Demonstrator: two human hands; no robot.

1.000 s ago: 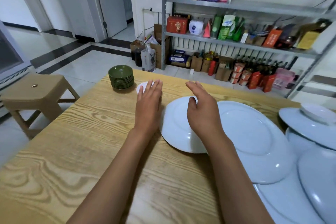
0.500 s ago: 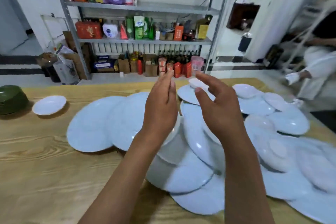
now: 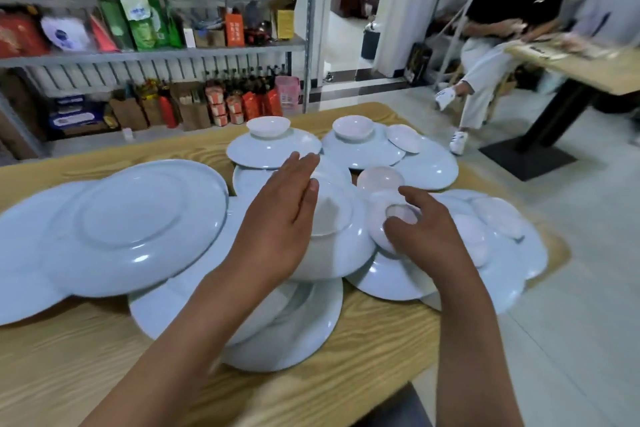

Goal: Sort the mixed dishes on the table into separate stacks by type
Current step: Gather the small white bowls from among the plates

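Observation:
Many white dishes lie mixed and overlapping on the wooden table (image 3: 69, 374). A large plate (image 3: 131, 218) lies upside down at the left. An upturned deep bowl (image 3: 329, 218) sits in the middle, and my left hand (image 3: 277, 218) is over its left side with straight fingers, holding nothing. To its right a small upturned bowl (image 3: 379, 218) rests among other small dishes; my right hand (image 3: 426, 239) has its thumb and fingers curled round it. Two small bowls (image 3: 268, 126) (image 3: 353, 128) stand upright on plates at the back.
The table's right edge is close to the dish pile, with tiled floor beyond. A metal shelf (image 3: 156, 52) full of packets stands behind the table. A person (image 3: 512, 10) sits at the right beside a second table (image 3: 588, 69).
My view has swung right across the table, away from the green bowl stack. Both hands have come down onto the white pile, and the right one has closed on a small bowl.

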